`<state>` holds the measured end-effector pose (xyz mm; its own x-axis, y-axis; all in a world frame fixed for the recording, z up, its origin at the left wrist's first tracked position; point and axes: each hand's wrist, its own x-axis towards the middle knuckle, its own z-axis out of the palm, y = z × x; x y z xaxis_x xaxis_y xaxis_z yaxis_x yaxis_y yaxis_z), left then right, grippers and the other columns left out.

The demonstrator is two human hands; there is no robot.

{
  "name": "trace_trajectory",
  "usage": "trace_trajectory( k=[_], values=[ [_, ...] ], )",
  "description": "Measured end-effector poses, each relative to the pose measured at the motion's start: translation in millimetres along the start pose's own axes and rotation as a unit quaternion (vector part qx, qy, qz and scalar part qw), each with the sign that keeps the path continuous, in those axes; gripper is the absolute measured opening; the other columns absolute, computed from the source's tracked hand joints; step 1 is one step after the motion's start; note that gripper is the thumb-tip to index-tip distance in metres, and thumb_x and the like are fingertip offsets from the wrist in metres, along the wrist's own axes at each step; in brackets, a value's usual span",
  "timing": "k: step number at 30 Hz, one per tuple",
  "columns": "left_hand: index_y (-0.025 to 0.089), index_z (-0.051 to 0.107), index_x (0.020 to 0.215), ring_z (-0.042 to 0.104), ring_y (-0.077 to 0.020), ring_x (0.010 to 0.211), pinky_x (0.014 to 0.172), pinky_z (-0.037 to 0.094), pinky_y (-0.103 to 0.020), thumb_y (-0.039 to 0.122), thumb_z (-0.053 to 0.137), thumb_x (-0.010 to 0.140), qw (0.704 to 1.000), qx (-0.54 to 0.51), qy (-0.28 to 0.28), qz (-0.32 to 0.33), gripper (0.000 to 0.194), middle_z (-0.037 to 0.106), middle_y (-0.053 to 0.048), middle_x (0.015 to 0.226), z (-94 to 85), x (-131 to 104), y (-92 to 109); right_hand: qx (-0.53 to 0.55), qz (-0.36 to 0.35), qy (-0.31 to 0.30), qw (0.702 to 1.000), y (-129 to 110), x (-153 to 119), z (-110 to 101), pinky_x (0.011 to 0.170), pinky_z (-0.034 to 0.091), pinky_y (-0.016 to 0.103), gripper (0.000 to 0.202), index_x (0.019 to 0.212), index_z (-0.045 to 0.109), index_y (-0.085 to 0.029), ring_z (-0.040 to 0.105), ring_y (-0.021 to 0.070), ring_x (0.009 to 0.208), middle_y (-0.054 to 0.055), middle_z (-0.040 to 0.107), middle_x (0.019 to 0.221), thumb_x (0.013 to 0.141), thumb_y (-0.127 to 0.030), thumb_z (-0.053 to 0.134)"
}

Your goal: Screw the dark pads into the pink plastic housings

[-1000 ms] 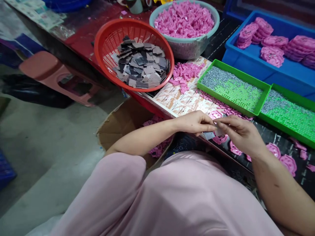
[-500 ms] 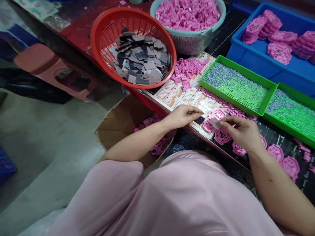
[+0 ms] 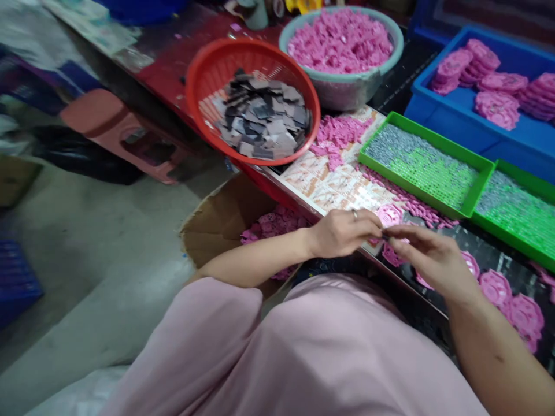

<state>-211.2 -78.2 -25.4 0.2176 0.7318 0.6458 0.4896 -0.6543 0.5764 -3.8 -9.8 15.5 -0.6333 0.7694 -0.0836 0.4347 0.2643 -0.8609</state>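
Observation:
My left hand and my right hand meet fingertip to fingertip over the table's front edge. Between them is a small dark piece, mostly covered by the fingers; both hands pinch it. Just behind the fingertips lies a pink round part, and another pink part sits below them. More pink round parts lie right of my right wrist. A red basket of thin grey squares stands beyond my left hand.
Green trays of small metal pieces stand behind my right hand. Farther back are a pale basin of pink pieces and a blue bin. Below the table's left edge is a cardboard box; a stool stands left.
My left hand has moved right to meet my right hand. The pale grey square seen in my right fingers now shows only as a small dark edge. The whole view has shifted slightly.

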Motion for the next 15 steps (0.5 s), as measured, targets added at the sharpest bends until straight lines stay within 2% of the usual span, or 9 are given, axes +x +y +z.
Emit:
trace_trajectory(
  k=[2, 4, 6, 7, 9, 12, 14, 15],
  values=[
    [0.017, 0.066, 0.096, 0.069, -0.0109, 0.09, 0.079, 0.052, -0.019, 0.014, 0.051, 0.092, 0.993, 0.079, -0.046, 0.079, 0.016, 0.072, -0.006, 0.1, 5.8, 0.3, 1.2, 0.002, 0.009, -0.01, 1.0, 1.0, -5.4, -4.4, 0.065, 0.057, 0.023, 0.031, 0.09, 0.075, -0.025, 0.069, 0.0148, 0.072, 0.003, 0.074, 0.089, 0.072, -0.05, 0.072],
    [0.02, 0.068, 0.101, 0.068, -0.0111, 0.094, 0.077, 0.051, -0.018, 0.016, 0.05, 0.093, 0.973, 0.162, -0.106, 0.129, 0.019, 0.071, -0.005, 0.108, 5.0, 3.8, -0.5, -0.015, -0.005, -0.02, 1.0, 5.2, -9.2, -8.6, 0.066, 0.058, 0.022, 0.03, 0.089, 0.075, -0.026, 0.069, 0.0147, 0.073, 0.002, 0.075, 0.089, 0.071, -0.049, 0.074],
    [0.024, 0.066, 0.111, 0.066, -0.0117, 0.097, 0.075, 0.051, -0.019, 0.016, 0.048, 0.094, 0.947, 0.261, -0.15, 0.113, 0.026, 0.069, -0.004, 0.116, -10.7, 13.4, -7.1, -0.033, -0.016, -0.015, 0.999, 10.9, -12.7, -12.7, 0.064, 0.057, 0.022, 0.032, 0.09, 0.075, -0.027, 0.069, 0.0146, 0.071, 0.002, 0.074, 0.089, 0.069, -0.051, 0.074],
    [0.025, 0.064, 0.118, 0.066, -0.0123, 0.098, 0.073, 0.051, -0.02, 0.013, 0.046, 0.094, 0.931, 0.318, -0.162, 0.071, 0.032, 0.068, -0.004, 0.119, -26.0, 20.7, -12.6, -0.042, -0.017, 0.001, 0.999, 13.8, -15.0, -14.8, 0.063, 0.057, 0.022, 0.033, 0.091, 0.075, -0.027, 0.068, 0.0145, 0.069, 0.002, 0.074, 0.089, 0.069, -0.052, 0.073],
    [0.02, 0.062, 0.122, 0.066, -0.0161, 0.094, 0.076, 0.052, -0.026, 0.01, 0.041, 0.094, 0.89, 0.422, -0.157, -0.067, 0.037, 0.069, -0.008, 0.113, -71.4, 38.7, -27.6, -0.063, -0.018, 0.044, 0.997, 19.2, -20.9, -19.4, 0.06, 0.057, 0.023, 0.036, 0.09, 0.074, -0.026, 0.067, 0.0146, 0.067, 0.002, 0.073, 0.09, 0.068, -0.055, 0.073],
    [0.011, 0.066, 0.116, 0.06, -0.0273, 0.107, 0.089, 0.049, -0.038, 0.013, 0.041, 0.092, 0.769, 0.543, -0.128, -0.312, 0.035, 0.066, -0.017, 0.11, -157.3, 64.0, -55.1, -0.092, -0.011, 0.082, 0.992, 25.5, -31.0, -25.9, 0.054, 0.055, 0.022, 0.036, 0.09, 0.074, -0.028, 0.07, 0.018, 0.076, 0.002, 0.074, 0.089, 0.068, -0.057, 0.071],
    [0.008, 0.062, 0.122, 0.054, -0.0319, 0.118, 0.097, 0.044, -0.041, 0.017, 0.051, 0.087, 0.699, 0.565, -0.146, -0.414, 0.038, 0.061, -0.018, 0.121, -205.1, 74.0, -72.1, -0.095, 0.007, 0.095, 0.991, 28.6, -36.9, -28.6, 0.041, 0.046, 0.02, 0.037, 0.091, 0.074, -0.029, 0.07, 0.0197, 0.08, 0.001, 0.074, 0.087, 0.068, -0.057, 0.071],
    [0.007, 0.061, 0.125, 0.054, -0.0334, 0.119, 0.099, 0.043, -0.042, 0.019, 0.056, 0.083, 0.688, 0.563, -0.153, -0.43, 0.043, 0.06, -0.019, 0.123, -221.9, 76.7, -79.4, -0.094, 0.017, 0.101, 0.99, 30.0, -39.3, -29.3, 0.035, 0.041, 0.02, 0.037, 0.092, 0.074, -0.029, 0.071, 0.0199, 0.08, 0.001, 0.074, 0.087, 0.067, -0.058, 0.071]
  ],
)
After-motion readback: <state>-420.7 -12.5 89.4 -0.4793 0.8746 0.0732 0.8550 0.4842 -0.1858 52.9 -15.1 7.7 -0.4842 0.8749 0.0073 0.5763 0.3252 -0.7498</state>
